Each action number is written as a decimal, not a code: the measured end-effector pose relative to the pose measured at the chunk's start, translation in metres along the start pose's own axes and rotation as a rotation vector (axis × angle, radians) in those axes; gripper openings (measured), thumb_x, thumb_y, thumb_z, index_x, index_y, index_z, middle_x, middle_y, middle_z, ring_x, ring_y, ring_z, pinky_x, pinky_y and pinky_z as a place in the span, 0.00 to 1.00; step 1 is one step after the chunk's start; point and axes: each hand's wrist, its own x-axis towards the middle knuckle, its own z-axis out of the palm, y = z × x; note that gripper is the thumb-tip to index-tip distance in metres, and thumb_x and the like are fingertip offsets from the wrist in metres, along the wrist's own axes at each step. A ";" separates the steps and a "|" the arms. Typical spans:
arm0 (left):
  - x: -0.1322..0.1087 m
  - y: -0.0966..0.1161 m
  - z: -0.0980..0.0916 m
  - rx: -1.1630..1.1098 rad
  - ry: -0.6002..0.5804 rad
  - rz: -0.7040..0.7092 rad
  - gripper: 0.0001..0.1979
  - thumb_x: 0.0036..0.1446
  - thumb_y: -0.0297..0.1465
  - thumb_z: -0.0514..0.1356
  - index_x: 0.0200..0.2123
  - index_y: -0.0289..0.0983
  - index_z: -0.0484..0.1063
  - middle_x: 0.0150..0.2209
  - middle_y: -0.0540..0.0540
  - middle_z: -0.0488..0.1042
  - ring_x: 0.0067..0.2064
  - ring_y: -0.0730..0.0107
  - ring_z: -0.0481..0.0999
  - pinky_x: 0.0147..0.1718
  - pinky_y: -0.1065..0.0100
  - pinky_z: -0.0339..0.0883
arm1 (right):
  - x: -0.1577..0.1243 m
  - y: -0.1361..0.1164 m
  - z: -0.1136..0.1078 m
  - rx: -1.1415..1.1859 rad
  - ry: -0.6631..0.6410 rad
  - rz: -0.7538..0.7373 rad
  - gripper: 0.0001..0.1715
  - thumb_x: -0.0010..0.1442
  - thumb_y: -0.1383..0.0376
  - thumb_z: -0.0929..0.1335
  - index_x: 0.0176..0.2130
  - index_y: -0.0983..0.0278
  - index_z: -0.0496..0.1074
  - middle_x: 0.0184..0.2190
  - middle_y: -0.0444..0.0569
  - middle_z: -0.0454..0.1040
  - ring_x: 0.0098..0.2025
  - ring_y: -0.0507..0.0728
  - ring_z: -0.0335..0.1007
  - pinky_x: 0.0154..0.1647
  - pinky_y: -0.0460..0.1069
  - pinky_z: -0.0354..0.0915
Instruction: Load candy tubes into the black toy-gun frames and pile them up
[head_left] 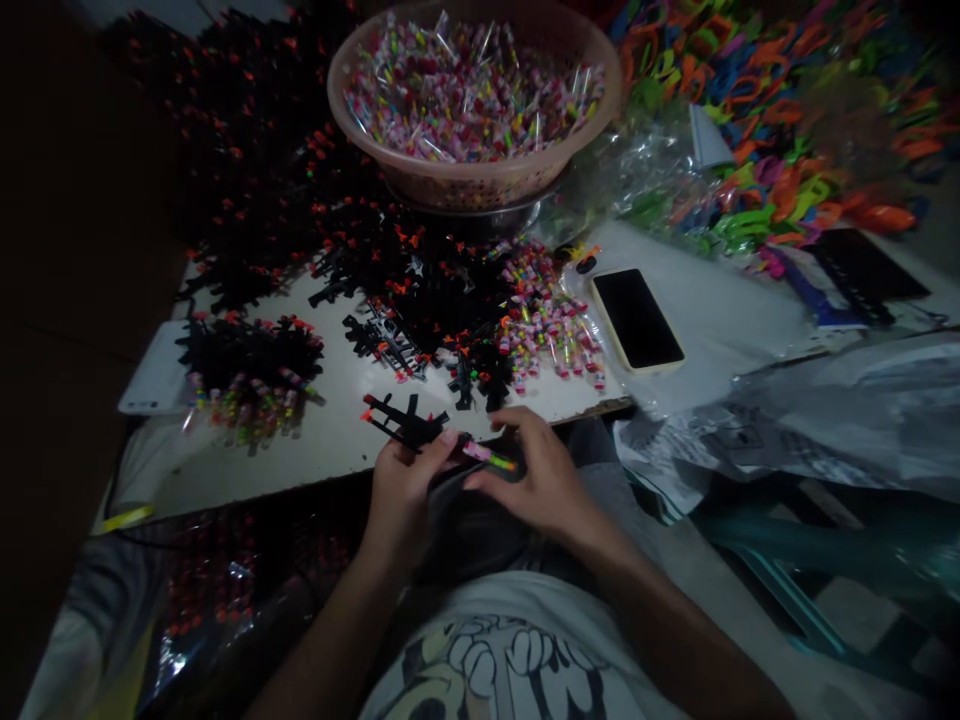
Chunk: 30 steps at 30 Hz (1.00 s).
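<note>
My left hand (405, 490) is closed on a small black plastic toy gun (401, 420) with an orange-red tip, held just over the near edge of the white board (337, 440). My right hand (536, 475) pinches a small wrapped candy stick (489, 456), pink and yellow-green, against the rear of the toy. Both hands meet above my lap. A loose heap of the same black toys (420, 290) covers the board's middle, and wrapped candies (547, 320) lie scattered to its right.
A pink basket (480, 180) full of candies stands at the back. A bundle of toys with candies (247, 375) lies at the left. A phone (636, 320) rests face up on the right. Colourful plastic pieces (772, 120) pile at the far right; plastic bags (825, 420) lie beside my knee.
</note>
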 end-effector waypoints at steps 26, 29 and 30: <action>0.105 0.027 -0.038 1.422 0.069 0.807 0.17 0.61 0.33 0.53 0.51 0.37 0.70 0.57 0.38 0.65 0.56 0.53 0.63 0.54 0.52 0.58 | 0.017 0.064 -0.010 -0.584 -0.035 0.111 0.15 0.61 0.69 0.61 0.48 0.62 0.68 0.43 0.51 0.73 0.44 0.61 0.66 0.42 0.55 0.52; 0.101 0.029 -0.039 1.408 0.078 0.807 0.12 0.60 0.33 0.55 0.44 0.36 0.74 0.53 0.39 0.68 0.54 0.54 0.64 0.53 0.53 0.59 | 0.016 0.067 -0.008 -0.633 -0.016 0.114 0.18 0.62 0.68 0.61 0.51 0.61 0.67 0.45 0.52 0.72 0.44 0.62 0.66 0.40 0.55 0.54; 0.099 0.030 -0.041 1.401 0.072 0.811 0.11 0.59 0.32 0.55 0.43 0.37 0.74 0.51 0.40 0.69 0.53 0.54 0.64 0.53 0.54 0.59 | 0.016 0.067 -0.007 -0.649 -0.012 0.111 0.18 0.62 0.68 0.61 0.52 0.60 0.67 0.45 0.53 0.72 0.44 0.62 0.66 0.40 0.55 0.54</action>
